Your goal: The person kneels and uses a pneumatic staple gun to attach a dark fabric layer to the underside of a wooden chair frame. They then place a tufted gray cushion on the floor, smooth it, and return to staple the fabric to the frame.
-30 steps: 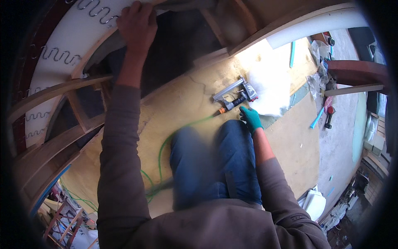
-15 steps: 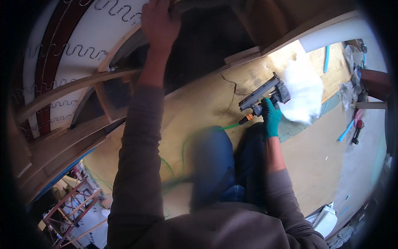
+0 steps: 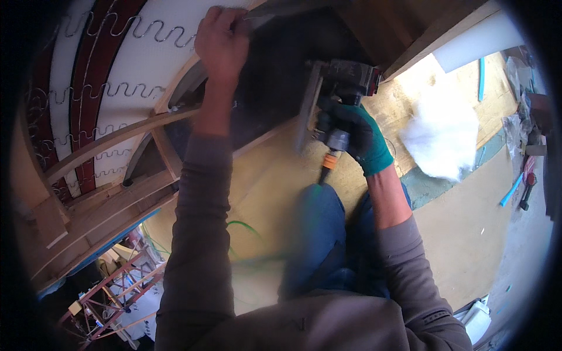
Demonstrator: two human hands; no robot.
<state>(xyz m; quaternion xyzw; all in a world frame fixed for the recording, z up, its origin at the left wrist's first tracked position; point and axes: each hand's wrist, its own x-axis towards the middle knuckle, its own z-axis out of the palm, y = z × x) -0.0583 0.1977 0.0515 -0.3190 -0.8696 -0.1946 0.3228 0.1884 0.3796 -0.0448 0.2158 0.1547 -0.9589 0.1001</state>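
My right hand [image 3: 363, 137], in a green glove with a dark palm, grips a dark pneumatic staple gun [image 3: 345, 73]. The gun is lifted in front of the dark opening of a wooden frame [image 3: 117, 143]. An orange-banded air fitting [image 3: 331, 159] hangs from its handle. At the top, my bare left hand [image 3: 222, 41] is closed at the frame's edge, beside a strip of dark material [image 3: 287, 6]. What its fingers pinch is too small to make out.
Wavy metal springs [image 3: 158, 29] run across white and dark red bands at the left. White fluffy padding [image 3: 442, 137] lies right of the gun on the wooden board [image 3: 451, 228]. A green air hose [image 3: 246, 225] curves by my knees. A red-and-black tool [image 3: 528, 190] sits far right.
My right hand has raised the staple gun from the board, up and left toward the frame. My left hand has come slightly lower, its fingers now curled closed.
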